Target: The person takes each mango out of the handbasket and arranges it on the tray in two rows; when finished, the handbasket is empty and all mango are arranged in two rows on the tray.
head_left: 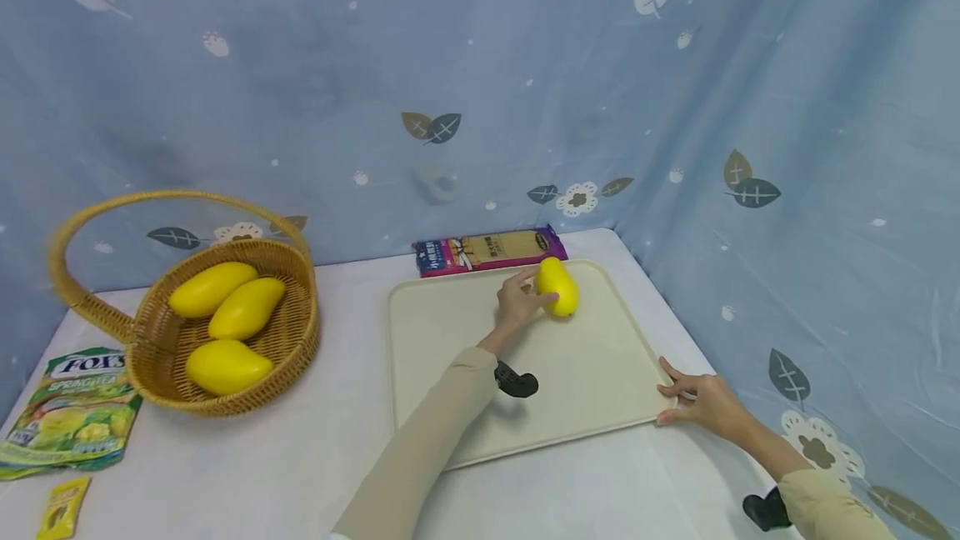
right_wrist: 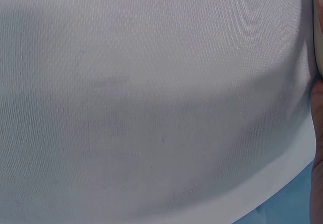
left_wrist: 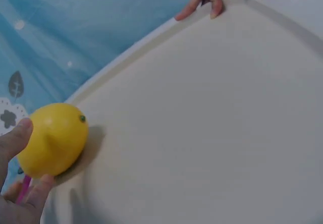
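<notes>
A yellow mango (head_left: 557, 287) is at the far right part of a cream tray (head_left: 592, 382), and its stem spot shows in the left wrist view. My left hand (head_left: 519, 298) holds this mango (left_wrist: 56, 138) from its left side, thumb and fingertips (left_wrist: 43, 188) against its skin. At the tray's near right corner, my right hand (head_left: 708, 402) grips the rim, fingers spread along the edge. Only a strip of the right hand (right_wrist: 317, 128) appears in the right wrist view, at the right border beside the tray edge.
To the left stands a wicker basket (head_left: 303, 348) with a tall handle and several mangoes (head_left: 228, 367) inside. A green FOX'S bag (head_left: 75, 415) and a small yellow packet (head_left: 63, 508) lie beside it. Behind the tray is a purple noodle packet (head_left: 491, 250), near the blue curtain (head_left: 360, 65).
</notes>
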A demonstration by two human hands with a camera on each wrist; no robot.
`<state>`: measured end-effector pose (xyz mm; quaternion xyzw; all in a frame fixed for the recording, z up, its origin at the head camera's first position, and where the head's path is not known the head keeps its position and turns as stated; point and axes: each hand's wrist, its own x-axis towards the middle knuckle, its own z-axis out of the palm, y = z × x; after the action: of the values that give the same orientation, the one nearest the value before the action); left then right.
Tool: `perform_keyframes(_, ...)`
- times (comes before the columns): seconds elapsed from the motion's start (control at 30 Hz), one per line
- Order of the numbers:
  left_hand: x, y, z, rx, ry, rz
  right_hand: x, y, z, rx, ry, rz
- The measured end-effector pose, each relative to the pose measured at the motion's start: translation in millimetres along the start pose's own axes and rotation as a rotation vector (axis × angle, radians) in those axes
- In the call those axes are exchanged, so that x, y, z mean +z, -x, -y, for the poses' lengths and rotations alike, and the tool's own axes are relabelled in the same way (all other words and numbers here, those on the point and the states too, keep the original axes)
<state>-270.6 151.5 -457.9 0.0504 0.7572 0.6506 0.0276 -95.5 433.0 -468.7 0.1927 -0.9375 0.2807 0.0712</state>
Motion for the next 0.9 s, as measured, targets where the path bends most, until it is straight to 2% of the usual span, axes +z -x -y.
perform_keyframes(0.13,-18.5,5.8,-9.8,-0.008,0.063,0.099,-2.2,2.3,-2.4,0.004,0.011,-0.006)
perform_keyframes(0.2,-32.5,11.1,-16.6,-0.040,0.098,0.140,-3.1,3.6,-4.7,0.025,0.006,-0.004)
perform_keyframes(0.37,-83.7,29.3,-27.8,-0.102,0.247,0.163,-0.4,-0.8,-10.7,0.007,-0.011,-0.010)
perform_keyframes(0.5,-122.1,43.2,-31.4,-0.099,0.331,0.190,-0.8,0.1,-12.5,-0.005,-0.023,-0.016)
perform_keyframes(0.7,-178.4,64.6,-37.4,-0.071,0.330,0.215,-1.3,0.5,-13.1,-0.001,-0.015,-0.013)
perform_keyframes(0.9,-234.9,86.1,-45.8,-0.074,0.241,0.234,0.1,-2.7,-11.5,-0.012,-0.010,-0.015)
